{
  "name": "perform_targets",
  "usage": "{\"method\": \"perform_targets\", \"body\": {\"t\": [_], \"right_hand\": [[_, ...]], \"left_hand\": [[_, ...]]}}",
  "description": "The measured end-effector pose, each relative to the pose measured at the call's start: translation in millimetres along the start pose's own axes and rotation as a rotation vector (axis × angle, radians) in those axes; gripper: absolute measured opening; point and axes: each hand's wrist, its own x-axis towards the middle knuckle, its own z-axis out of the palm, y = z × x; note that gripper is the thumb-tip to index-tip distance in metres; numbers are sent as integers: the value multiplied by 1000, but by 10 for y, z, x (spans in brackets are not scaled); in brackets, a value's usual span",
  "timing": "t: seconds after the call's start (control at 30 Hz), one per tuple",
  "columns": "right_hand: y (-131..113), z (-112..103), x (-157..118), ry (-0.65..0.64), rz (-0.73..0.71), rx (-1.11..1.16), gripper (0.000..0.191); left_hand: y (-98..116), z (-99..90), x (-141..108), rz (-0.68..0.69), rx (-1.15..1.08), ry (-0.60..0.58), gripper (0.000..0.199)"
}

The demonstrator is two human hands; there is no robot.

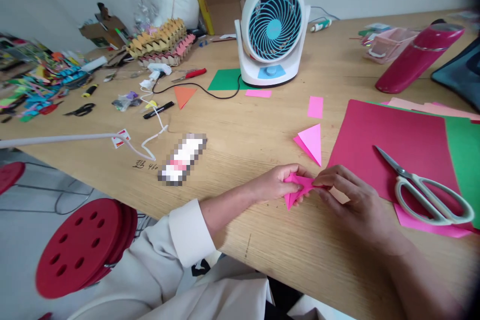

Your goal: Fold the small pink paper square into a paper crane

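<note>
A small folded piece of pink paper [299,186] is held just over the table near its front edge. My left hand [282,183] is closed on its left part, thumb on top and fingers beneath. At the paper's right tip, my right hand [348,200] pinches with thumb and forefinger. Just beyond my hands lies another folded pink paper triangle [312,142]. To the right, scissors [423,192] with pale handles rest on a stack of coloured paper, a dark red sheet [393,140] uppermost.
A white fan [273,25] stands at the back, its black cable running left. A phone [183,159] lies left of my hands. A dark pink bottle [420,57] and a pink basket [392,44] are at the right rear. Red stools [80,247] stand below the table's left edge.
</note>
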Motion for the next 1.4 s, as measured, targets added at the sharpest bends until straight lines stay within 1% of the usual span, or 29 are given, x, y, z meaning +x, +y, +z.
{"method": "perform_targets", "body": {"t": [0.1, 0.2, 0.33, 0.43, 0.5, 0.57, 0.67, 0.77, 0.83, 0.9, 1.03, 1.13, 1.23, 1.4], "right_hand": [[30, -3, -10, -22, 8, 5, 13], [69, 7, -17, -16, 20, 0, 15], [71, 18, -8, 20, 23, -18, 13], [25, 12, 11, 23, 11, -12, 13], [-6, 8, 23, 28, 9, 1, 15], [-22, 6, 29, 34, 19, 27, 17], [-6, 10, 17, 42, 110, 95, 15], [35, 12, -7, 76, 267, 184, 14], [46, 12, -15, 91, 362, 229, 19], [31, 16, -8, 79, 420, 219, 24], [-36, 48, 34, 21, 411, 127, 23], [-65, 73, 54, -18, 406, 121, 19], [-68, 81, 56, -77, 414, 129, 19], [-53, 91, 53, -72, 372, 45, 19]], "left_hand": [[13, -5, -6, 19, 77, 4, 32], [64, 23, -38, 46, 249, 36, 35], [109, 94, -87, 199, 571, 134, 51], [92, 129, -102, 278, 770, 206, 56], [73, 138, -101, 315, 877, 244, 53], [59, 139, -98, 346, 975, 260, 46], [49, 128, -97, 365, 1104, 281, 36], [38, 107, -100, 357, 1192, 300, 33], [26, 95, -103, 340, 1232, 303, 34], [13, 91, -107, 328, 1274, 309, 34], [3, 110, -121, 322, 1361, 321, 28], [16, 127, -132, 310, 1401, 310, 22], [29, 133, -138, 310, 1446, 296, 20], [21, 134, -135, 318, 1559, 292, 24]]}}
